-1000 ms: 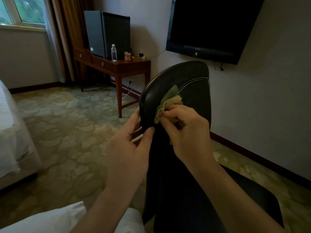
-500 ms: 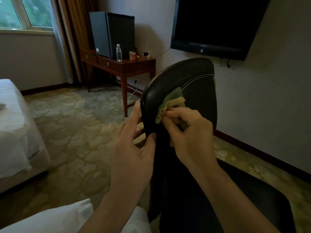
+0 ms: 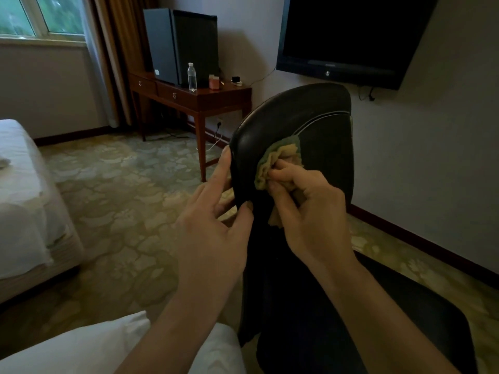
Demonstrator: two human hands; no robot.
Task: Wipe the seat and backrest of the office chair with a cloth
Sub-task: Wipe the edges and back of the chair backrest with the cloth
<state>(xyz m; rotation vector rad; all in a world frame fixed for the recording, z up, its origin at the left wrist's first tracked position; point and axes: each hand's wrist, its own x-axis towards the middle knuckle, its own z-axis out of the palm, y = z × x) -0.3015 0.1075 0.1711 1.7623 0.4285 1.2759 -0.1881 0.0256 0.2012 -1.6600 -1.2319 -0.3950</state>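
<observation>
The black leather backrest (image 3: 302, 117) of the office chair rises in the middle of the head view, its dark seat (image 3: 391, 327) at lower right. My right hand (image 3: 307, 211) grips a crumpled yellow-green cloth (image 3: 278, 157) and presses it against the front of the backrest near its left edge. My left hand (image 3: 216, 225) holds that left edge, thumb on the front and fingers reaching behind it.
A wooden desk (image 3: 213, 97) with a black mini fridge (image 3: 181, 47), a water bottle (image 3: 192, 76) and small items stands at the back. A TV (image 3: 348, 36) hangs on the wall. A bed (image 3: 24, 201) lies left, a white pillow (image 3: 108, 349) at the bottom.
My right hand with the cloth has shifted slightly on the backrest. My left hand keeps its hold on the edge. The camera view has moved a little to the left.
</observation>
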